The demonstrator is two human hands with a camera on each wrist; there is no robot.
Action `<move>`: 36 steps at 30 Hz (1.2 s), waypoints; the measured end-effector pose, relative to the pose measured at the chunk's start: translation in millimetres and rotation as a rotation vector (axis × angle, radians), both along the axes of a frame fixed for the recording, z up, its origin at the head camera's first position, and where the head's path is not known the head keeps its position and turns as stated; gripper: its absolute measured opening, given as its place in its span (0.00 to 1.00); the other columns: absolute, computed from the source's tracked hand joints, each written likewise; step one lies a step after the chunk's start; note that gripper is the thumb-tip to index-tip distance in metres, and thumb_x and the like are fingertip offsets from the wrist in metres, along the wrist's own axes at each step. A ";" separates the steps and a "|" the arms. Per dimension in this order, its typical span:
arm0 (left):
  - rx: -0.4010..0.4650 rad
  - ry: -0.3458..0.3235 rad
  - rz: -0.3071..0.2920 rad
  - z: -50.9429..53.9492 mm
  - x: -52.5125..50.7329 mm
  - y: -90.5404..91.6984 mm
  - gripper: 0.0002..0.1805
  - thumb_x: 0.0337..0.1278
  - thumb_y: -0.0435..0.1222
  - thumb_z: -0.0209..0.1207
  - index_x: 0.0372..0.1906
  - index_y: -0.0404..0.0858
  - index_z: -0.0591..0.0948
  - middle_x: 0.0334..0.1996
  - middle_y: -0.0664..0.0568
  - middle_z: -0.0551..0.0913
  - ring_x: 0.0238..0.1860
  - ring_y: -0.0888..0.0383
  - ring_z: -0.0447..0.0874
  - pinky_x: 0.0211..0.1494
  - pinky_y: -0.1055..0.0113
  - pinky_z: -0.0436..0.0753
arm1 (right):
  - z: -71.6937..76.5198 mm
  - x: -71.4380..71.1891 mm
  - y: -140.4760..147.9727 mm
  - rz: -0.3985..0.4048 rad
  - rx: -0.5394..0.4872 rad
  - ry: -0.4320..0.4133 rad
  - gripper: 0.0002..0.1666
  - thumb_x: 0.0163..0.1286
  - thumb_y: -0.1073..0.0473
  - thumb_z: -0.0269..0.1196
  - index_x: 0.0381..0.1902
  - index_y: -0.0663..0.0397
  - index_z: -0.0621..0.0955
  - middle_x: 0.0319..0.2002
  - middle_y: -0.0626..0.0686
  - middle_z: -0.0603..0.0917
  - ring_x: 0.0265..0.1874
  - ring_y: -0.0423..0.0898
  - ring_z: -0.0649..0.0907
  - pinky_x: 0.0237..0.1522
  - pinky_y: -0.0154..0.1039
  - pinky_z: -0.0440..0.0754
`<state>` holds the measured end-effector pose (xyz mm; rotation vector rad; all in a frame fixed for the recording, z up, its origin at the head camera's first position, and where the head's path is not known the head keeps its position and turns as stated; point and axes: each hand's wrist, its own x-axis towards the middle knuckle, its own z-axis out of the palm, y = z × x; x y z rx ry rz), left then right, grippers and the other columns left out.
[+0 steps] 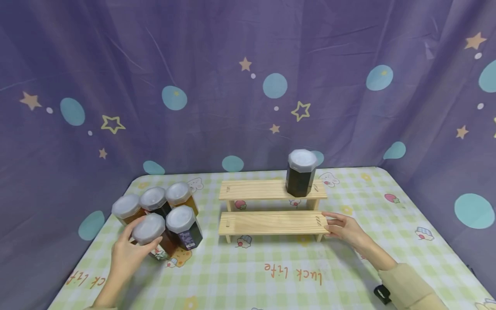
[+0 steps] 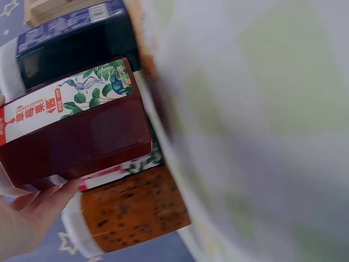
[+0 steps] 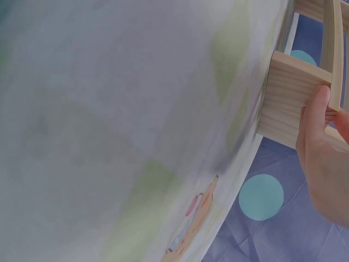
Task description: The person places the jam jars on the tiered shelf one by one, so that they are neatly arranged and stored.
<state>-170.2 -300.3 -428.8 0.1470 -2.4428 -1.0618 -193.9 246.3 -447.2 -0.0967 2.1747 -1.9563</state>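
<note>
The left hand (image 1: 129, 253) holds the red jar (image 2: 82, 128) by its top (image 1: 148, 228) near the table's left edge (image 1: 97, 258), so lift gently past the dark jar (image 1: 189, 239) while the right hand (image 1: 346, 230) pinches the low shelf (image 1: 269, 223).

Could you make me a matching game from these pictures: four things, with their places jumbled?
Things:
1. Bare left hand
2. Bare right hand
3. Lone dark faceted jar with a white lid
4. Purple star-patterned fabric curtain

Places:
A. On the upper pale wooden shelf
B. Around the lid of a dark-red, white-lidded jar
C. Behind the green-and-white checked tablecloth
D. At the right end of the lower pale wooden shelf

Pairs: 1-B, 2-D, 3-A, 4-C
</note>
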 end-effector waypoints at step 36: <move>-0.064 0.183 -0.001 118.5 9.1 37.3 0.34 0.31 0.33 0.70 0.54 0.39 0.74 0.49 0.44 0.73 0.41 0.56 0.72 0.33 0.88 0.66 | -2.0 -0.8 0.6 -0.013 0.008 -0.014 0.31 0.62 0.71 0.54 0.62 0.73 0.59 0.48 0.67 0.74 0.36 0.41 0.80 0.42 0.44 0.78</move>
